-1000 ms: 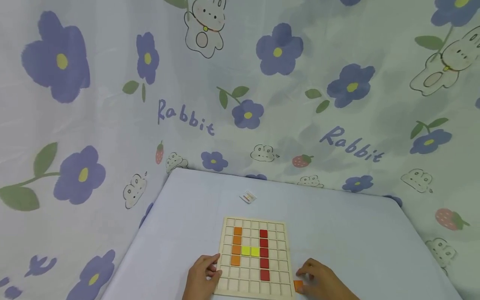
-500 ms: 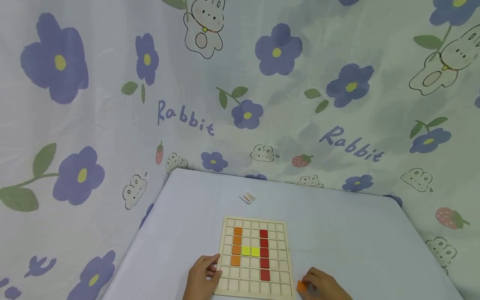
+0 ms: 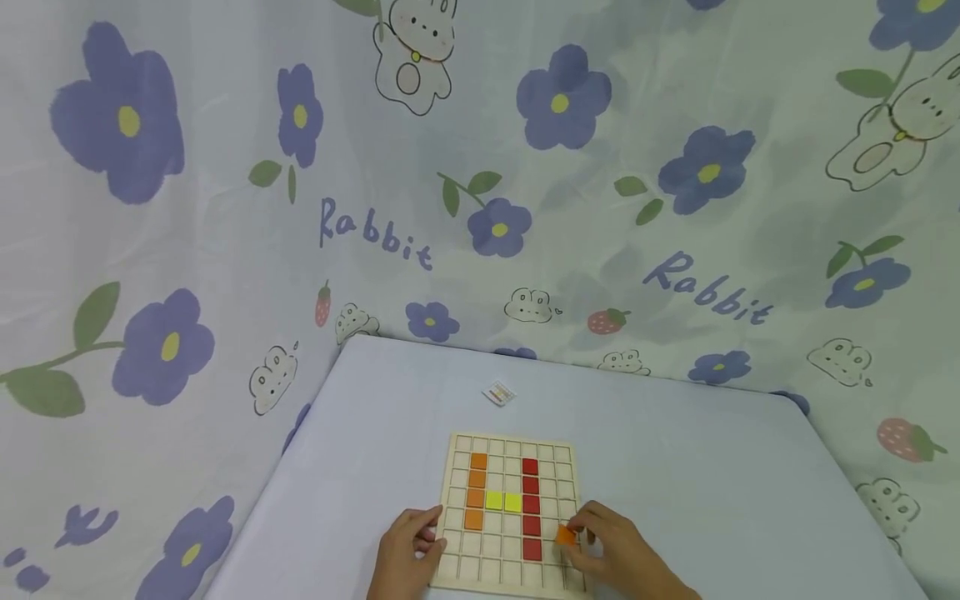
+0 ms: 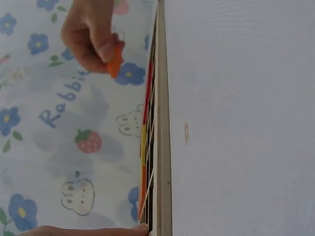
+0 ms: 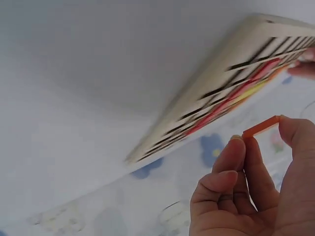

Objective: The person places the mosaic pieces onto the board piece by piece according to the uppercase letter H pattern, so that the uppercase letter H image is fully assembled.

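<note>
My right hand pinches an orange square tile between thumb and fingertips, over the right part of a wooden grid board. The right wrist view shows the tile edge-on, raised off the board. At the board's left edge rests my left hand, thumb and index fingertip touching the rim. Set in the grid are a column of several orange tiles, a column of several red tiles, and two yellow tiles bridging them.
A small card with a coloured grid pattern lies on the white-covered table beyond the board. Behind the table hangs a cloth printed with flowers and rabbits, and it also covers the left side.
My right hand has lifted the orange tile from beside the board's lower right corner and carried it left and forward over the grid. The left hand stays at the board's edge.
</note>
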`<move>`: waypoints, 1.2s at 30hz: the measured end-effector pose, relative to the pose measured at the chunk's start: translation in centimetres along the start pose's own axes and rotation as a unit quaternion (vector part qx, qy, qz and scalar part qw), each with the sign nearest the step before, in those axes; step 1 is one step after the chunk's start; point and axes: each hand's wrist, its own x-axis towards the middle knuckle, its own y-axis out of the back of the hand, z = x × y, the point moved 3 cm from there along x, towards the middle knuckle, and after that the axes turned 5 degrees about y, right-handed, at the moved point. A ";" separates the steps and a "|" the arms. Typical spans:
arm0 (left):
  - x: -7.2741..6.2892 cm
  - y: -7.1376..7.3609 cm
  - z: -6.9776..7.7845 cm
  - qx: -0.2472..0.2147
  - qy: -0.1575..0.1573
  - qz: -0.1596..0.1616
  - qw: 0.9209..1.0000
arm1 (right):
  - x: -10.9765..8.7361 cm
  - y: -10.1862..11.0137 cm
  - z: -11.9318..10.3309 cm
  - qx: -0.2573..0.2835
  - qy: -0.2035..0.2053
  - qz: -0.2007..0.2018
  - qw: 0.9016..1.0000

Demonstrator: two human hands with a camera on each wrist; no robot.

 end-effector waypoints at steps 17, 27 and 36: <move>-0.1 -0.3 0.0 -0.011 -0.018 0.010 1.000 | 7.4 -7.6 -6.3 -0.082 0.130 -0.090 0.984; 0.2 -0.7 0.1 -0.011 -0.019 -0.005 1.000 | 7.1 -7.2 -6.4 -0.097 0.097 -0.088 0.987; 0.1 -0.8 -0.1 -0.009 -0.020 -0.007 1.000 | 7.3 -7.0 -5.3 -0.049 0.034 -0.082 0.995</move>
